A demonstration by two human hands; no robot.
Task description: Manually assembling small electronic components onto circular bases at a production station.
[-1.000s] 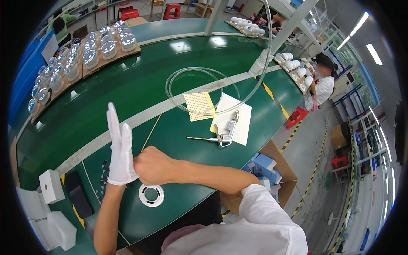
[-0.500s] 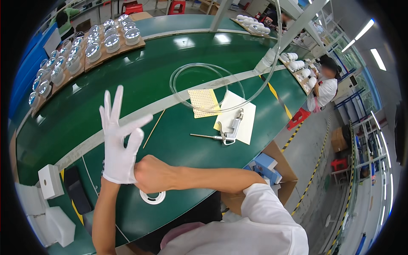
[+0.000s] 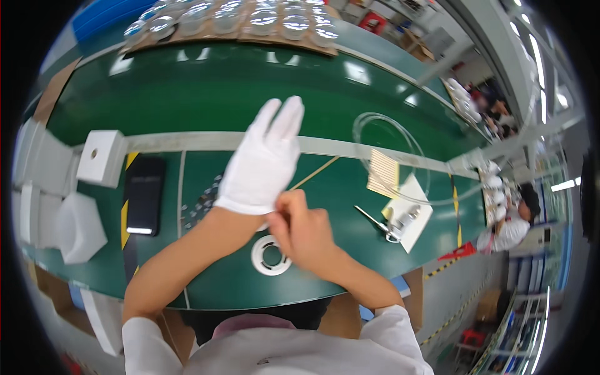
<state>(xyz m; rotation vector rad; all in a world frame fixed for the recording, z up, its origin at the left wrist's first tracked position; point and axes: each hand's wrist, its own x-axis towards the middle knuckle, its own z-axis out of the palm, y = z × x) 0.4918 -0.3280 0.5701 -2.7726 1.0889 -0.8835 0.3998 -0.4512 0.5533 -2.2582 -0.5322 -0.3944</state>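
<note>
A white glove (image 3: 253, 178) covers my left hand (image 3: 265, 150), whose fingers stretch out away from me over the green bench. My bare right hand (image 3: 304, 231) is at the cuff on the wrist side, its thumb and fingers closed on the glove's edge. Just below my hands lies a white ring-shaped part (image 3: 272, 255) with slots in it. Partly hidden behind my left wrist is a dark, speckled item (image 3: 203, 203) whose kind I cannot make out. A thin wooden stick (image 3: 319, 171) lies beyond my right hand.
To the right are a metal air blow gun (image 3: 406, 219) on white paper, a yellowish label sheet (image 3: 382, 173) and coiled clear tubing (image 3: 409, 137). A black phone-like slab (image 3: 145, 195), a white box (image 3: 102, 158) and white foam (image 3: 81, 228) lie left. Glossy domes (image 3: 262, 22) stand behind.
My view has turned left. My gloved left hand has tipped forward, its fingers drawn closer together. My right hand has shifted to the right side of the cuff, and the white ring shows more fully.
</note>
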